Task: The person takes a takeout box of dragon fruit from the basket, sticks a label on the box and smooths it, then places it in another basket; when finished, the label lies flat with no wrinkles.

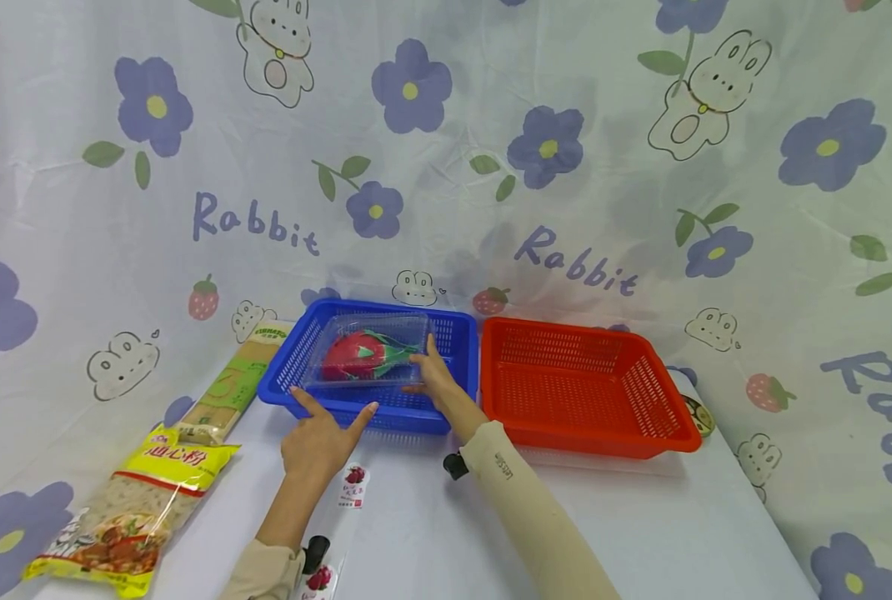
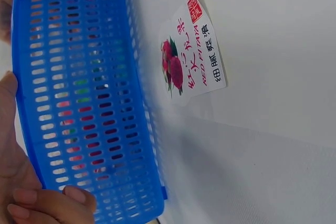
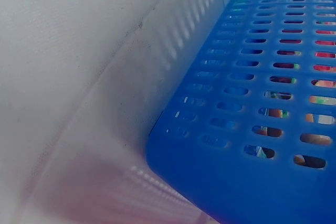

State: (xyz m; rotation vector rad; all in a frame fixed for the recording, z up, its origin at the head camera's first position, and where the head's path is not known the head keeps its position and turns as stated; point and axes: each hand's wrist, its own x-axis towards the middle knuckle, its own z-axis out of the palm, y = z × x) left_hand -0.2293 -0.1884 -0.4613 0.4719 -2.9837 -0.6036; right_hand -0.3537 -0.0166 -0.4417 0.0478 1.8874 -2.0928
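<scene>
A clear plastic box (image 1: 318, 367) with a red and green dragon fruit (image 1: 354, 354) showing through it lies in the blue basket (image 1: 408, 417). My right hand (image 1: 437, 379) reaches over the basket's front rim and grips the box's right end. In the right wrist view the slotted wall of the blue basket (image 3: 236, 129) hides most of that hand. My left hand (image 1: 317, 442) is at the front left rim, thumb and index finger spread apart. The left wrist view shows its thumb against the rim, other fingers (image 2: 58, 205) bent near the basket's corner.
A red basket (image 1: 588, 437) stands close on the right, a round tin (image 1: 699, 417) partly behind it. To the left lie a yellow food bag (image 1: 134, 508) and a long noodle packet (image 1: 239, 379). A dragon fruit label (image 1: 353, 486) lies in front of the blue basket.
</scene>
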